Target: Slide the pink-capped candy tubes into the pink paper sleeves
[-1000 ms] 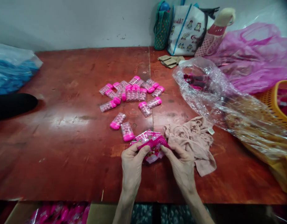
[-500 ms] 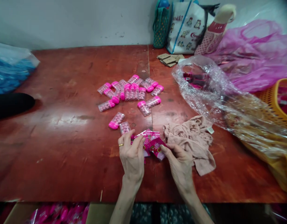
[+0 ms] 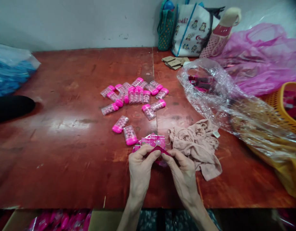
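My left hand (image 3: 141,163) and my right hand (image 3: 182,166) meet over the front of the table, each pinching a small dark pink printed wrapper (image 3: 159,149) between thumb and fingers. Part of the wrapper is hidden by the fingers. Just beyond it lie pink printed wrappers (image 3: 153,140) on the wood. A small clear candy box with a pink cap (image 3: 130,134) rests beyond my left hand, and another candy box (image 3: 120,124) is close to it. Further back, several more candy boxes (image 3: 135,94) form a loose cluster. To the right of my right hand is a crumpled beige cloth (image 3: 198,141).
Clear plastic (image 3: 205,99) spreads over the right side, by a yellow basket (image 3: 274,99) and a pink plastic bag (image 3: 256,54). Cardboard pieces (image 3: 174,62) and a white bag (image 3: 190,30) are at the back. A bag of blue items (image 3: 10,73) sits left. Below the edge is a carton (image 3: 104,219).
My left hand has moved right and down from near the candy box and now grips the wrapper together with my right hand. The wrapper has been tilted and drawn slightly left.
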